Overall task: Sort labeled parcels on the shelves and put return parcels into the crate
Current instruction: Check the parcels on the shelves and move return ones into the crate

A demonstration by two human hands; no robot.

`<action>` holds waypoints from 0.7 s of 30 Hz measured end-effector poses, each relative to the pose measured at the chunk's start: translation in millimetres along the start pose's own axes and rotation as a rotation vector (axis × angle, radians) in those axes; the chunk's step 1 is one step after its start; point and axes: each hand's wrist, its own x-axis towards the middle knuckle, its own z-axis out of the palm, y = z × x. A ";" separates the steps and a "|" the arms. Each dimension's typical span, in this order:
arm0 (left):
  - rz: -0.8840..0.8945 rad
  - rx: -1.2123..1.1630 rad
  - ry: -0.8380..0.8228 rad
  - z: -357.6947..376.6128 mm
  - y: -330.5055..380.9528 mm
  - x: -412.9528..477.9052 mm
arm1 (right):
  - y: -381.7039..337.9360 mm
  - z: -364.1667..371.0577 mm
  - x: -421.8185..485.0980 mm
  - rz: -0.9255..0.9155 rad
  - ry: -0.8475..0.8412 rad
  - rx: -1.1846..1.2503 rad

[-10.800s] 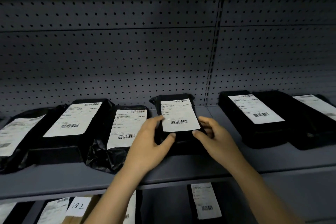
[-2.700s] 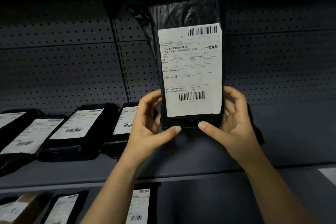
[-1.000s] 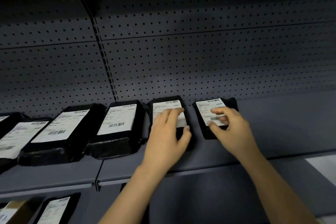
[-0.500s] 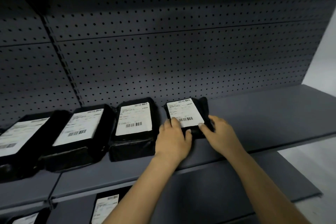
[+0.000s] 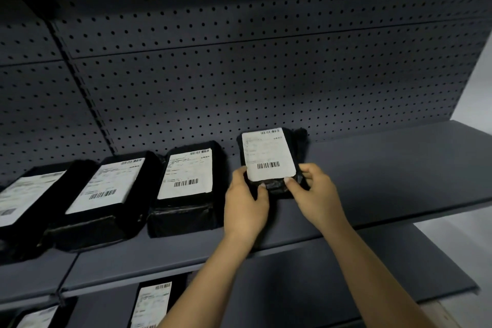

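Observation:
A small black parcel with a white barcode label sits tilted up at its near end on the grey shelf. My left hand grips its near left corner and my right hand grips its near right corner, thumbs on the front edge. To its left lie three more black labeled parcels in a row: one beside it, another further left, and a third at the frame's left edge. No crate is in view.
A dark pegboard wall backs the shelf. The shelf's right part is bare up to its end. On the lower shelf lie two labeled parcels, one below centre and one at the bottom left.
Since half a second ago, both hands have taken hold of the rightmost parcel's near end and raised it. Earlier I held a parcel upright, then set it in this row.

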 end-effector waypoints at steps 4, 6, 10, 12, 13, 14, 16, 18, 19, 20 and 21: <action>0.141 -0.235 0.109 -4.4 8.3 3.7 | -11.0 -9.8 -0.3 -0.101 0.052 0.183; 0.182 -0.355 0.125 -8.2 15.4 3.3 | -18.1 -15.0 -1.4 -0.177 0.063 0.271; 0.288 -0.540 0.084 -18.0 27.4 2.9 | -26.3 -25.6 -1.5 -0.314 0.103 0.350; 0.339 -0.574 0.080 -21.1 30.9 3.4 | -29.8 -30.1 -1.7 -0.373 0.124 0.381; 0.347 -0.602 0.077 -22.6 33.4 3.1 | -31.8 -31.8 -2.2 -0.397 0.133 0.394; 0.352 -0.632 0.073 -24.1 36.1 2.5 | -34.3 -33.3 -3.0 -0.419 0.142 0.409; 0.367 -0.669 0.064 -27.3 41.4 1.1 | -39.3 -35.1 -5.2 -0.463 0.156 0.445; 0.379 -0.681 0.055 -29.8 44.4 0.8 | -42.7 -36.1 -6.6 -0.507 0.169 0.462; 0.382 -0.686 0.054 -30.7 45.4 1.0 | -43.8 -36.2 -6.8 -0.521 0.172 0.464; 0.385 -0.693 0.055 -31.3 46.4 1.7 | -44.4 -36.5 -7.1 -0.530 0.174 0.464; 0.394 -0.700 0.057 -31.7 46.6 2.6 | -44.5 -36.5 -6.8 -0.535 0.176 0.464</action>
